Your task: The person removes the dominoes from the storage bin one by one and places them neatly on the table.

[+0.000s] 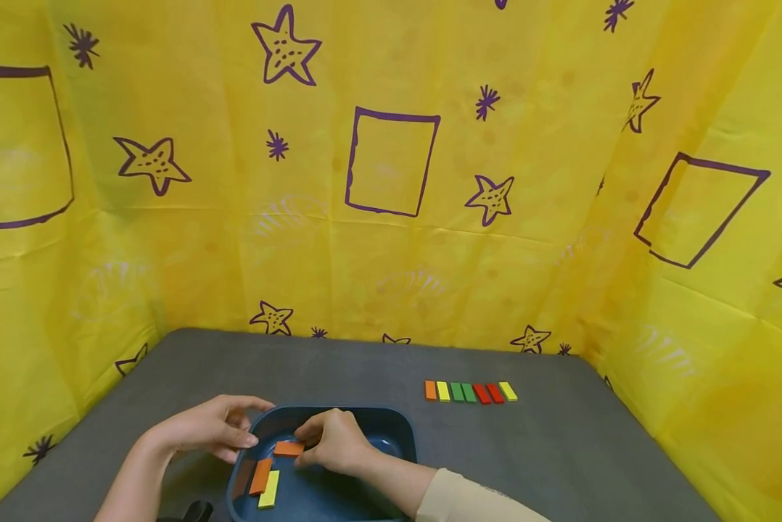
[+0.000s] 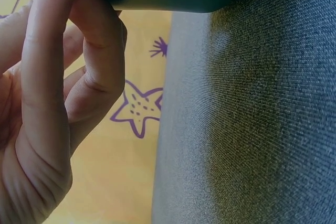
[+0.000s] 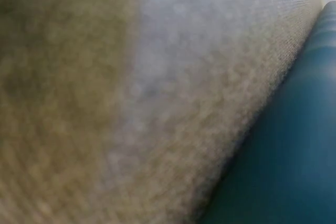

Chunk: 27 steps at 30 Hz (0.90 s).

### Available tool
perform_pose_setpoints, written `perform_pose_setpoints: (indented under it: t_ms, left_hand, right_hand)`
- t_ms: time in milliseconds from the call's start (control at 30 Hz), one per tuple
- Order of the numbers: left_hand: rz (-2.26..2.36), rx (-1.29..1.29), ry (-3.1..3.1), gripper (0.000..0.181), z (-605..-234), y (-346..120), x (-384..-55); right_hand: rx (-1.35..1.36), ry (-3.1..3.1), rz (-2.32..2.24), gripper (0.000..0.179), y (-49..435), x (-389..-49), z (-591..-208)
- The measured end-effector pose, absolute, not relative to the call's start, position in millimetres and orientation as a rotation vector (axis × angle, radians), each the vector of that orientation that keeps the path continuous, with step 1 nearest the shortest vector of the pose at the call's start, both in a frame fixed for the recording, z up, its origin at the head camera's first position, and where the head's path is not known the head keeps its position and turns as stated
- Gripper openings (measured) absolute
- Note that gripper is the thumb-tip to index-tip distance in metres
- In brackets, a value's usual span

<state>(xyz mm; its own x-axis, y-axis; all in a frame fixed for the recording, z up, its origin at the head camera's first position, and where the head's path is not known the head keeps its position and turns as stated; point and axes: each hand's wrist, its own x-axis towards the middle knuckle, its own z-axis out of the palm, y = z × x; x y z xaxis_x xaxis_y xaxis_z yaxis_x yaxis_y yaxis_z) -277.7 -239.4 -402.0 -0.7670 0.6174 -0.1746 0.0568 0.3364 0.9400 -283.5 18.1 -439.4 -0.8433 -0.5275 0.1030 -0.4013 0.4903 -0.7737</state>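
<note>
Holding the blue tray (image 1: 319, 500) by its rim with my left hand (image 1: 221, 429), I judge this a pick: my right hand (image 1: 336, 444) pinches an orange block (image 1: 287, 449) inside, probably needing lifting toward the block row (image 1: 469, 393), beyond that grip's right.

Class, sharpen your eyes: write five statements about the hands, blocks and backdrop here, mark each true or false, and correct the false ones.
1. The left hand grips the blue bin. True.
2. The right hand is outside the bin. False: the right hand is inside it, at an orange block.
3. A yellow block lies in the bin. True.
4. The row of blocks on the table has three green ones. False: it has two.
5. The backdrop is yellow with purple drawings. True.
</note>
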Motion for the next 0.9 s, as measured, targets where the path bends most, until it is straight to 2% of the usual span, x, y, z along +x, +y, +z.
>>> perform_pose_setpoints:
  t_ms: [500, 900]
  left_hand:
    - [1.459, 0.593, 2.050, 0.068, -401.8, -240.7, -278.2]
    - [1.461, 0.587, 2.042, 0.069, -401.4, -240.4, -278.2]
  right_hand:
    - [-1.014, 2.875, -0.907, 0.022, 12.9, -281.9, -441.8]
    - [-0.993, 2.916, -0.809, 0.018, 10.2, -280.8, -440.0]
